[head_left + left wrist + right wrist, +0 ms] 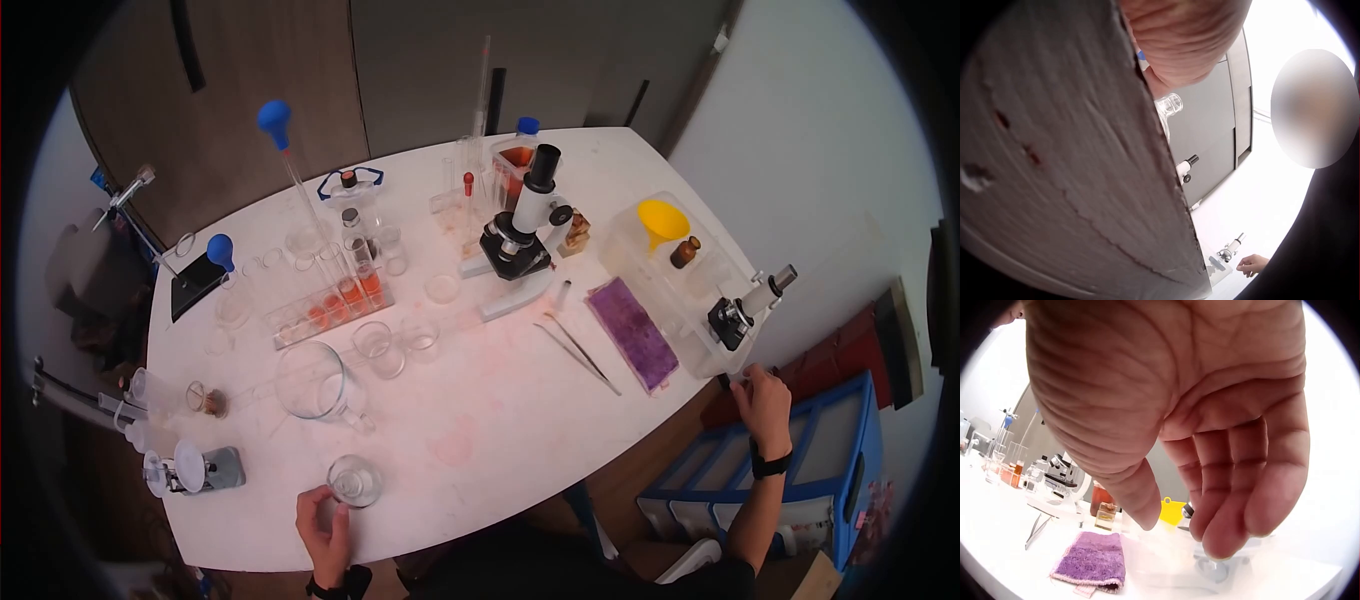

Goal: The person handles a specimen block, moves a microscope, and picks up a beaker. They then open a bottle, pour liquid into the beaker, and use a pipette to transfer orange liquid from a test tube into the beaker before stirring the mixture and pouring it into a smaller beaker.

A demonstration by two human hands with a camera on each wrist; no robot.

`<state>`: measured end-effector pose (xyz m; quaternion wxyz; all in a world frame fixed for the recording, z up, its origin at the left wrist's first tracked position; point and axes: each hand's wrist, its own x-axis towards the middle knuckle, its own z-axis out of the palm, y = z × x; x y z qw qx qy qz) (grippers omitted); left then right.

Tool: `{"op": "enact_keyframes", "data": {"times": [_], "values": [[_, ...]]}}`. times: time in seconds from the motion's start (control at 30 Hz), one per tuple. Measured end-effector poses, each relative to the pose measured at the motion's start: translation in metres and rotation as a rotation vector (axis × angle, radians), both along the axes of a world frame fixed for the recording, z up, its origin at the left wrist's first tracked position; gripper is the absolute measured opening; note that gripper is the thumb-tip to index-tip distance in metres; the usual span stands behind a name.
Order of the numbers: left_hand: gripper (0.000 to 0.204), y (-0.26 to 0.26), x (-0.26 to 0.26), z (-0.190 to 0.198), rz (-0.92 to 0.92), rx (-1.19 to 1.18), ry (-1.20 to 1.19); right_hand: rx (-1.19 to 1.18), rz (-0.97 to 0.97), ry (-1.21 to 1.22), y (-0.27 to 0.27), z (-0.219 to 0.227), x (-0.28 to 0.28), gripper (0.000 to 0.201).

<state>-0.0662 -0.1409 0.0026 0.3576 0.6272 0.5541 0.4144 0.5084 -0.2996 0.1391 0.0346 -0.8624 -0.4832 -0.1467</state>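
A small clear glass vessel (355, 482) stands near the table's front edge. My left hand (325, 530) is beside it, its thumb and forefinger tips right at the near left side. In the left wrist view, the vessel's clear glass neck (1173, 103) shows past the hand. Over the table's right edge, my right hand (765, 410) is held with loosely bent fingers and nothing in its palm. A small black-and-white microscope (738, 322) is just beyond it, largely hidden behind the fingers (1225, 534) in the right wrist view.
Around are a glass measuring jug (312, 385), a test tube rack (335, 320) with orange liquid, a larger microscope (525, 225), a purple cloth (633, 333), tweezers (580, 357), and a clear tray (625, 240) with a yellow funnel (662, 220). Blue-framed drawers (770, 470) stand below right.
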Motion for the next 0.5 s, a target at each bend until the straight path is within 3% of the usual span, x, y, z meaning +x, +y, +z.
{"op": "enact_keyframes", "data": {"times": [0.5], "values": [[0.024, 0.0, -0.003, -0.002, -0.001, 0.02, -0.005, 0.075, -0.037, 0.002, 0.014, -0.027, 0.019, 0.02]]}}
